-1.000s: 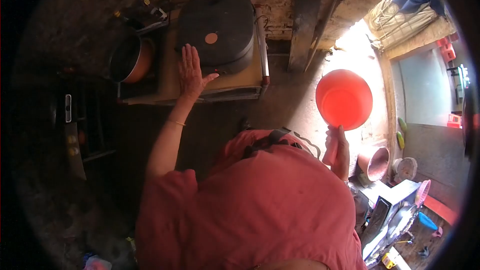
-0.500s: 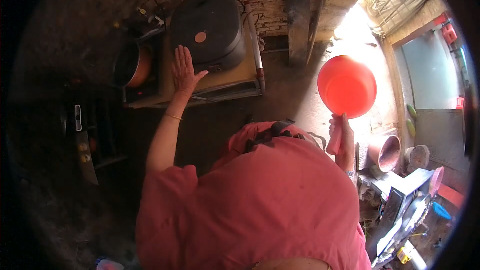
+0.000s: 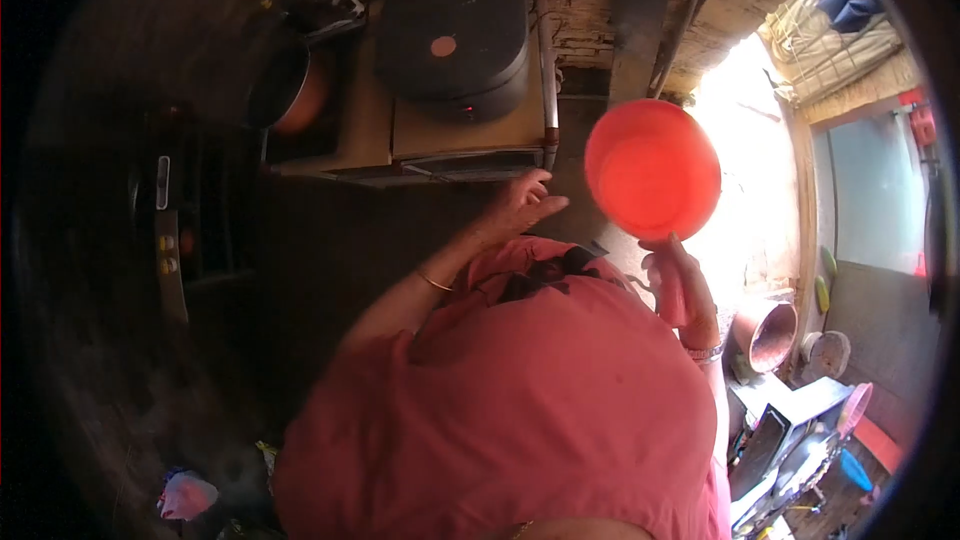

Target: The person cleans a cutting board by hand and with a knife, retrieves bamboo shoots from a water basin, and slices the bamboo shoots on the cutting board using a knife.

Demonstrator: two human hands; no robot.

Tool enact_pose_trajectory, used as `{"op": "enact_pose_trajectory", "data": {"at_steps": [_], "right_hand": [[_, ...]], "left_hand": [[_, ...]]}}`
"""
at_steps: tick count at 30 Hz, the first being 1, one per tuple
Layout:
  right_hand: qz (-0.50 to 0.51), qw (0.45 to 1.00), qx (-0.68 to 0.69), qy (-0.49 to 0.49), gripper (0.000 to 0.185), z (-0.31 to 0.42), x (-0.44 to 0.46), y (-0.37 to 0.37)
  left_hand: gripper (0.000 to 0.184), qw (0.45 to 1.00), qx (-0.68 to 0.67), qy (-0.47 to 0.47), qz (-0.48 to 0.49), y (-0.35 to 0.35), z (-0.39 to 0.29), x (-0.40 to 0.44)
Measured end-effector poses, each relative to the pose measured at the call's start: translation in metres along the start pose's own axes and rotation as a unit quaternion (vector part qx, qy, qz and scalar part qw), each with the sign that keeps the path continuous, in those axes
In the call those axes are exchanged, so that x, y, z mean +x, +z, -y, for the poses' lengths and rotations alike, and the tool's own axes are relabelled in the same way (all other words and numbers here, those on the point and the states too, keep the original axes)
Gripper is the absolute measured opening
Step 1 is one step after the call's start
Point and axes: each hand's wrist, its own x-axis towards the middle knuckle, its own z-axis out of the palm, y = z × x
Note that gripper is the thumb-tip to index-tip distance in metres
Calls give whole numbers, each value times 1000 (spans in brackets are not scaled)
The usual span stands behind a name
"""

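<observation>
My right hand point(image 3: 682, 275) is closed around the handle of a red plastic dipper point(image 3: 655, 170), whose round bowl faces up toward me. Nothing solid shows inside the bowl. In front of my body, my left hand point(image 3: 525, 202) is open and holds nothing, its fingers slightly curled and the thumb apart. It is below the front edge of a small table point(image 3: 370, 145) and to the left of the dipper. On that table stands a closed black rice cooker point(image 3: 455, 40) with a small red light on its front.
A pot point(image 3: 300, 100) with an orange-brown side sits left of the cooker. To the right are a bright doorway point(image 3: 745, 140), a reddish-brown bucket point(image 3: 770, 330) lying tilted, and a cluttered pile with a pink basket point(image 3: 855, 408). A dark rack point(image 3: 215, 220) stands at left.
My left hand has left the front of the rice cooker and moved down and right toward the dipper. The dipper, still in my right hand, has shifted slightly left in view.
</observation>
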Motion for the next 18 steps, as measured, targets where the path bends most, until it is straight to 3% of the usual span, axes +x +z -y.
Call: {"op": "enact_pose_trajectory", "data": {"at_steps": [1,2,5,6,8,12,16,18], "right_hand": [[20,999,-48,15,48,3,1,13],[41,994,-96,31,50,8,1,26],[70,978,-194,32,43,25,5,53],[71,967,-244,21,39,30,7,62],[67,970,-233,15,36,37,2,83],[102,948,-300,10,33,48,0,122],[169,951,-260,15,32,40,24,189],[221,930,-293,-17,35,32,43,226]], "left_hand": [[68,980,-191,-44,47,2,-10,2],[66,919,-374,-85,92,0,-18,2],[66,887,-425,-168,66,-20,-30,-3],[66,886,-428,-168,59,-23,-24,-3],[55,832,-529,-163,24,-27,-11,-5],[48,854,-482,-187,-55,-58,-13,-21],[38,853,-441,-155,-231,-120,21,-52],[41,845,-407,-191,-288,-160,29,-71]]}}
